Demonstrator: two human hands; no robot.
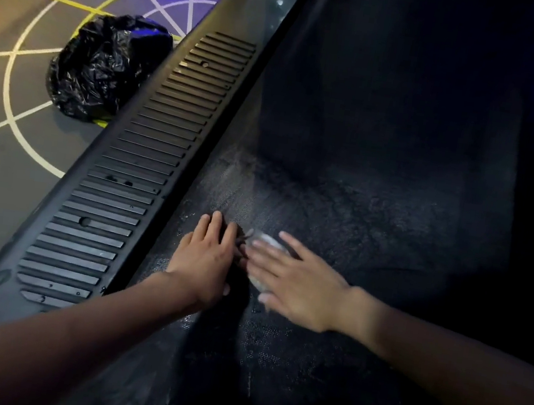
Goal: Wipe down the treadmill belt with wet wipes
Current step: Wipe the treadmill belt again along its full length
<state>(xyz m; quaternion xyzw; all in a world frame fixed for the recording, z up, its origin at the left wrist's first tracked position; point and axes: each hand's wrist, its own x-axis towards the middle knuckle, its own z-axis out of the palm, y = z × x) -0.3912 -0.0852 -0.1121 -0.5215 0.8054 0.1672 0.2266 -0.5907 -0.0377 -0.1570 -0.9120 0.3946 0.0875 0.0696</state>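
Both grips spread flat on belt: right grip presses wipe, apparently crumpled; left grip beside.

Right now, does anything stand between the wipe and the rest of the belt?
Only the left hand, flat on the belt beside the wipe under the right hand. The far belt is too dark to judge.

Pale wipe on dark belt

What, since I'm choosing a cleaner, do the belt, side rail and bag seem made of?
Belt: likely rubberised fabric, matte, fine woven grain showing. Side rail: probably moulded black plastic, satin, with raised ribs. Bag: thin black plastic film, glossy, crinkled highlights.
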